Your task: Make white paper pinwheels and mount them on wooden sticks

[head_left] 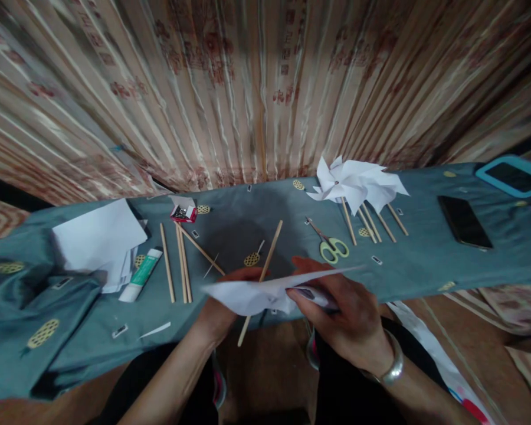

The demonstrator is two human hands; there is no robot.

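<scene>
Folded white paper (248, 293) is hovering above the near side of the table (418, 260), with a wooden stick (272, 248) crossing behind it. The right hand (354, 304) is pinching the paper; the left hand (219, 313) is hiding its grip behind it. Paper and stick are seemingly being joined, calling next for steady alignment. Paper pinwheels (338, 183) are lying beyond, near scissors (328, 249).

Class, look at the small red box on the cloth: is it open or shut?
Open: the red box's pale flap stands raised, and small pieces show inside.
</scene>
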